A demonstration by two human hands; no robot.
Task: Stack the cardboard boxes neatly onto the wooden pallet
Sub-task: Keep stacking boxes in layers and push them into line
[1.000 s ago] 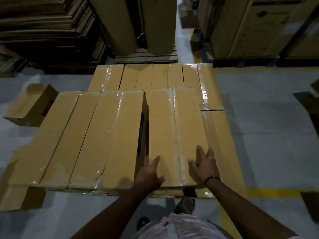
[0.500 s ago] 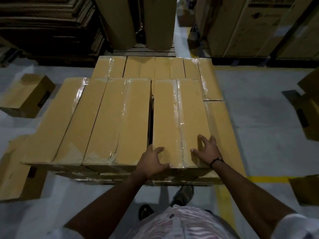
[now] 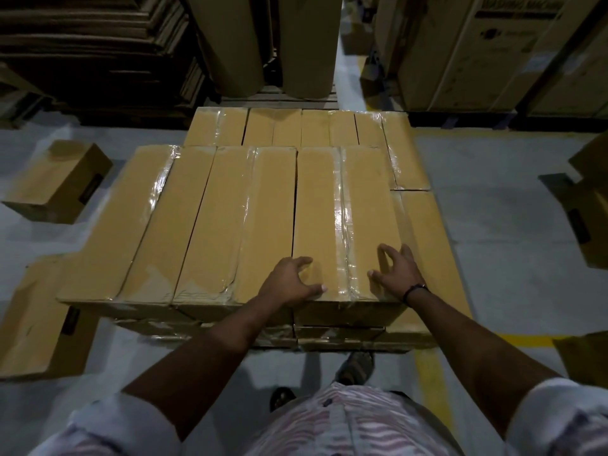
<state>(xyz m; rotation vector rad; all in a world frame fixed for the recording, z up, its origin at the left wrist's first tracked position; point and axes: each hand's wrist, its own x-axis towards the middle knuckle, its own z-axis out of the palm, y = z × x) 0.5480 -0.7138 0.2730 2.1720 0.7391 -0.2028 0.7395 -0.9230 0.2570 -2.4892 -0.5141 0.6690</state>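
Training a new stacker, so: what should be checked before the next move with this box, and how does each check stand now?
1. Hands placed: left hand and right hand rest on box, near end: ok.
2. Near end level with neighbour: ok.
3. Tight against neighbour: dark slit between them: not ok.
4. Support below: lower layer extends past its right side: ok.
5. Pallet condition: hidden: cannot tell.

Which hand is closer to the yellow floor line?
Right. The right hand sits on the taped cardboard box toward the yellow line; the left hand sits farther left.
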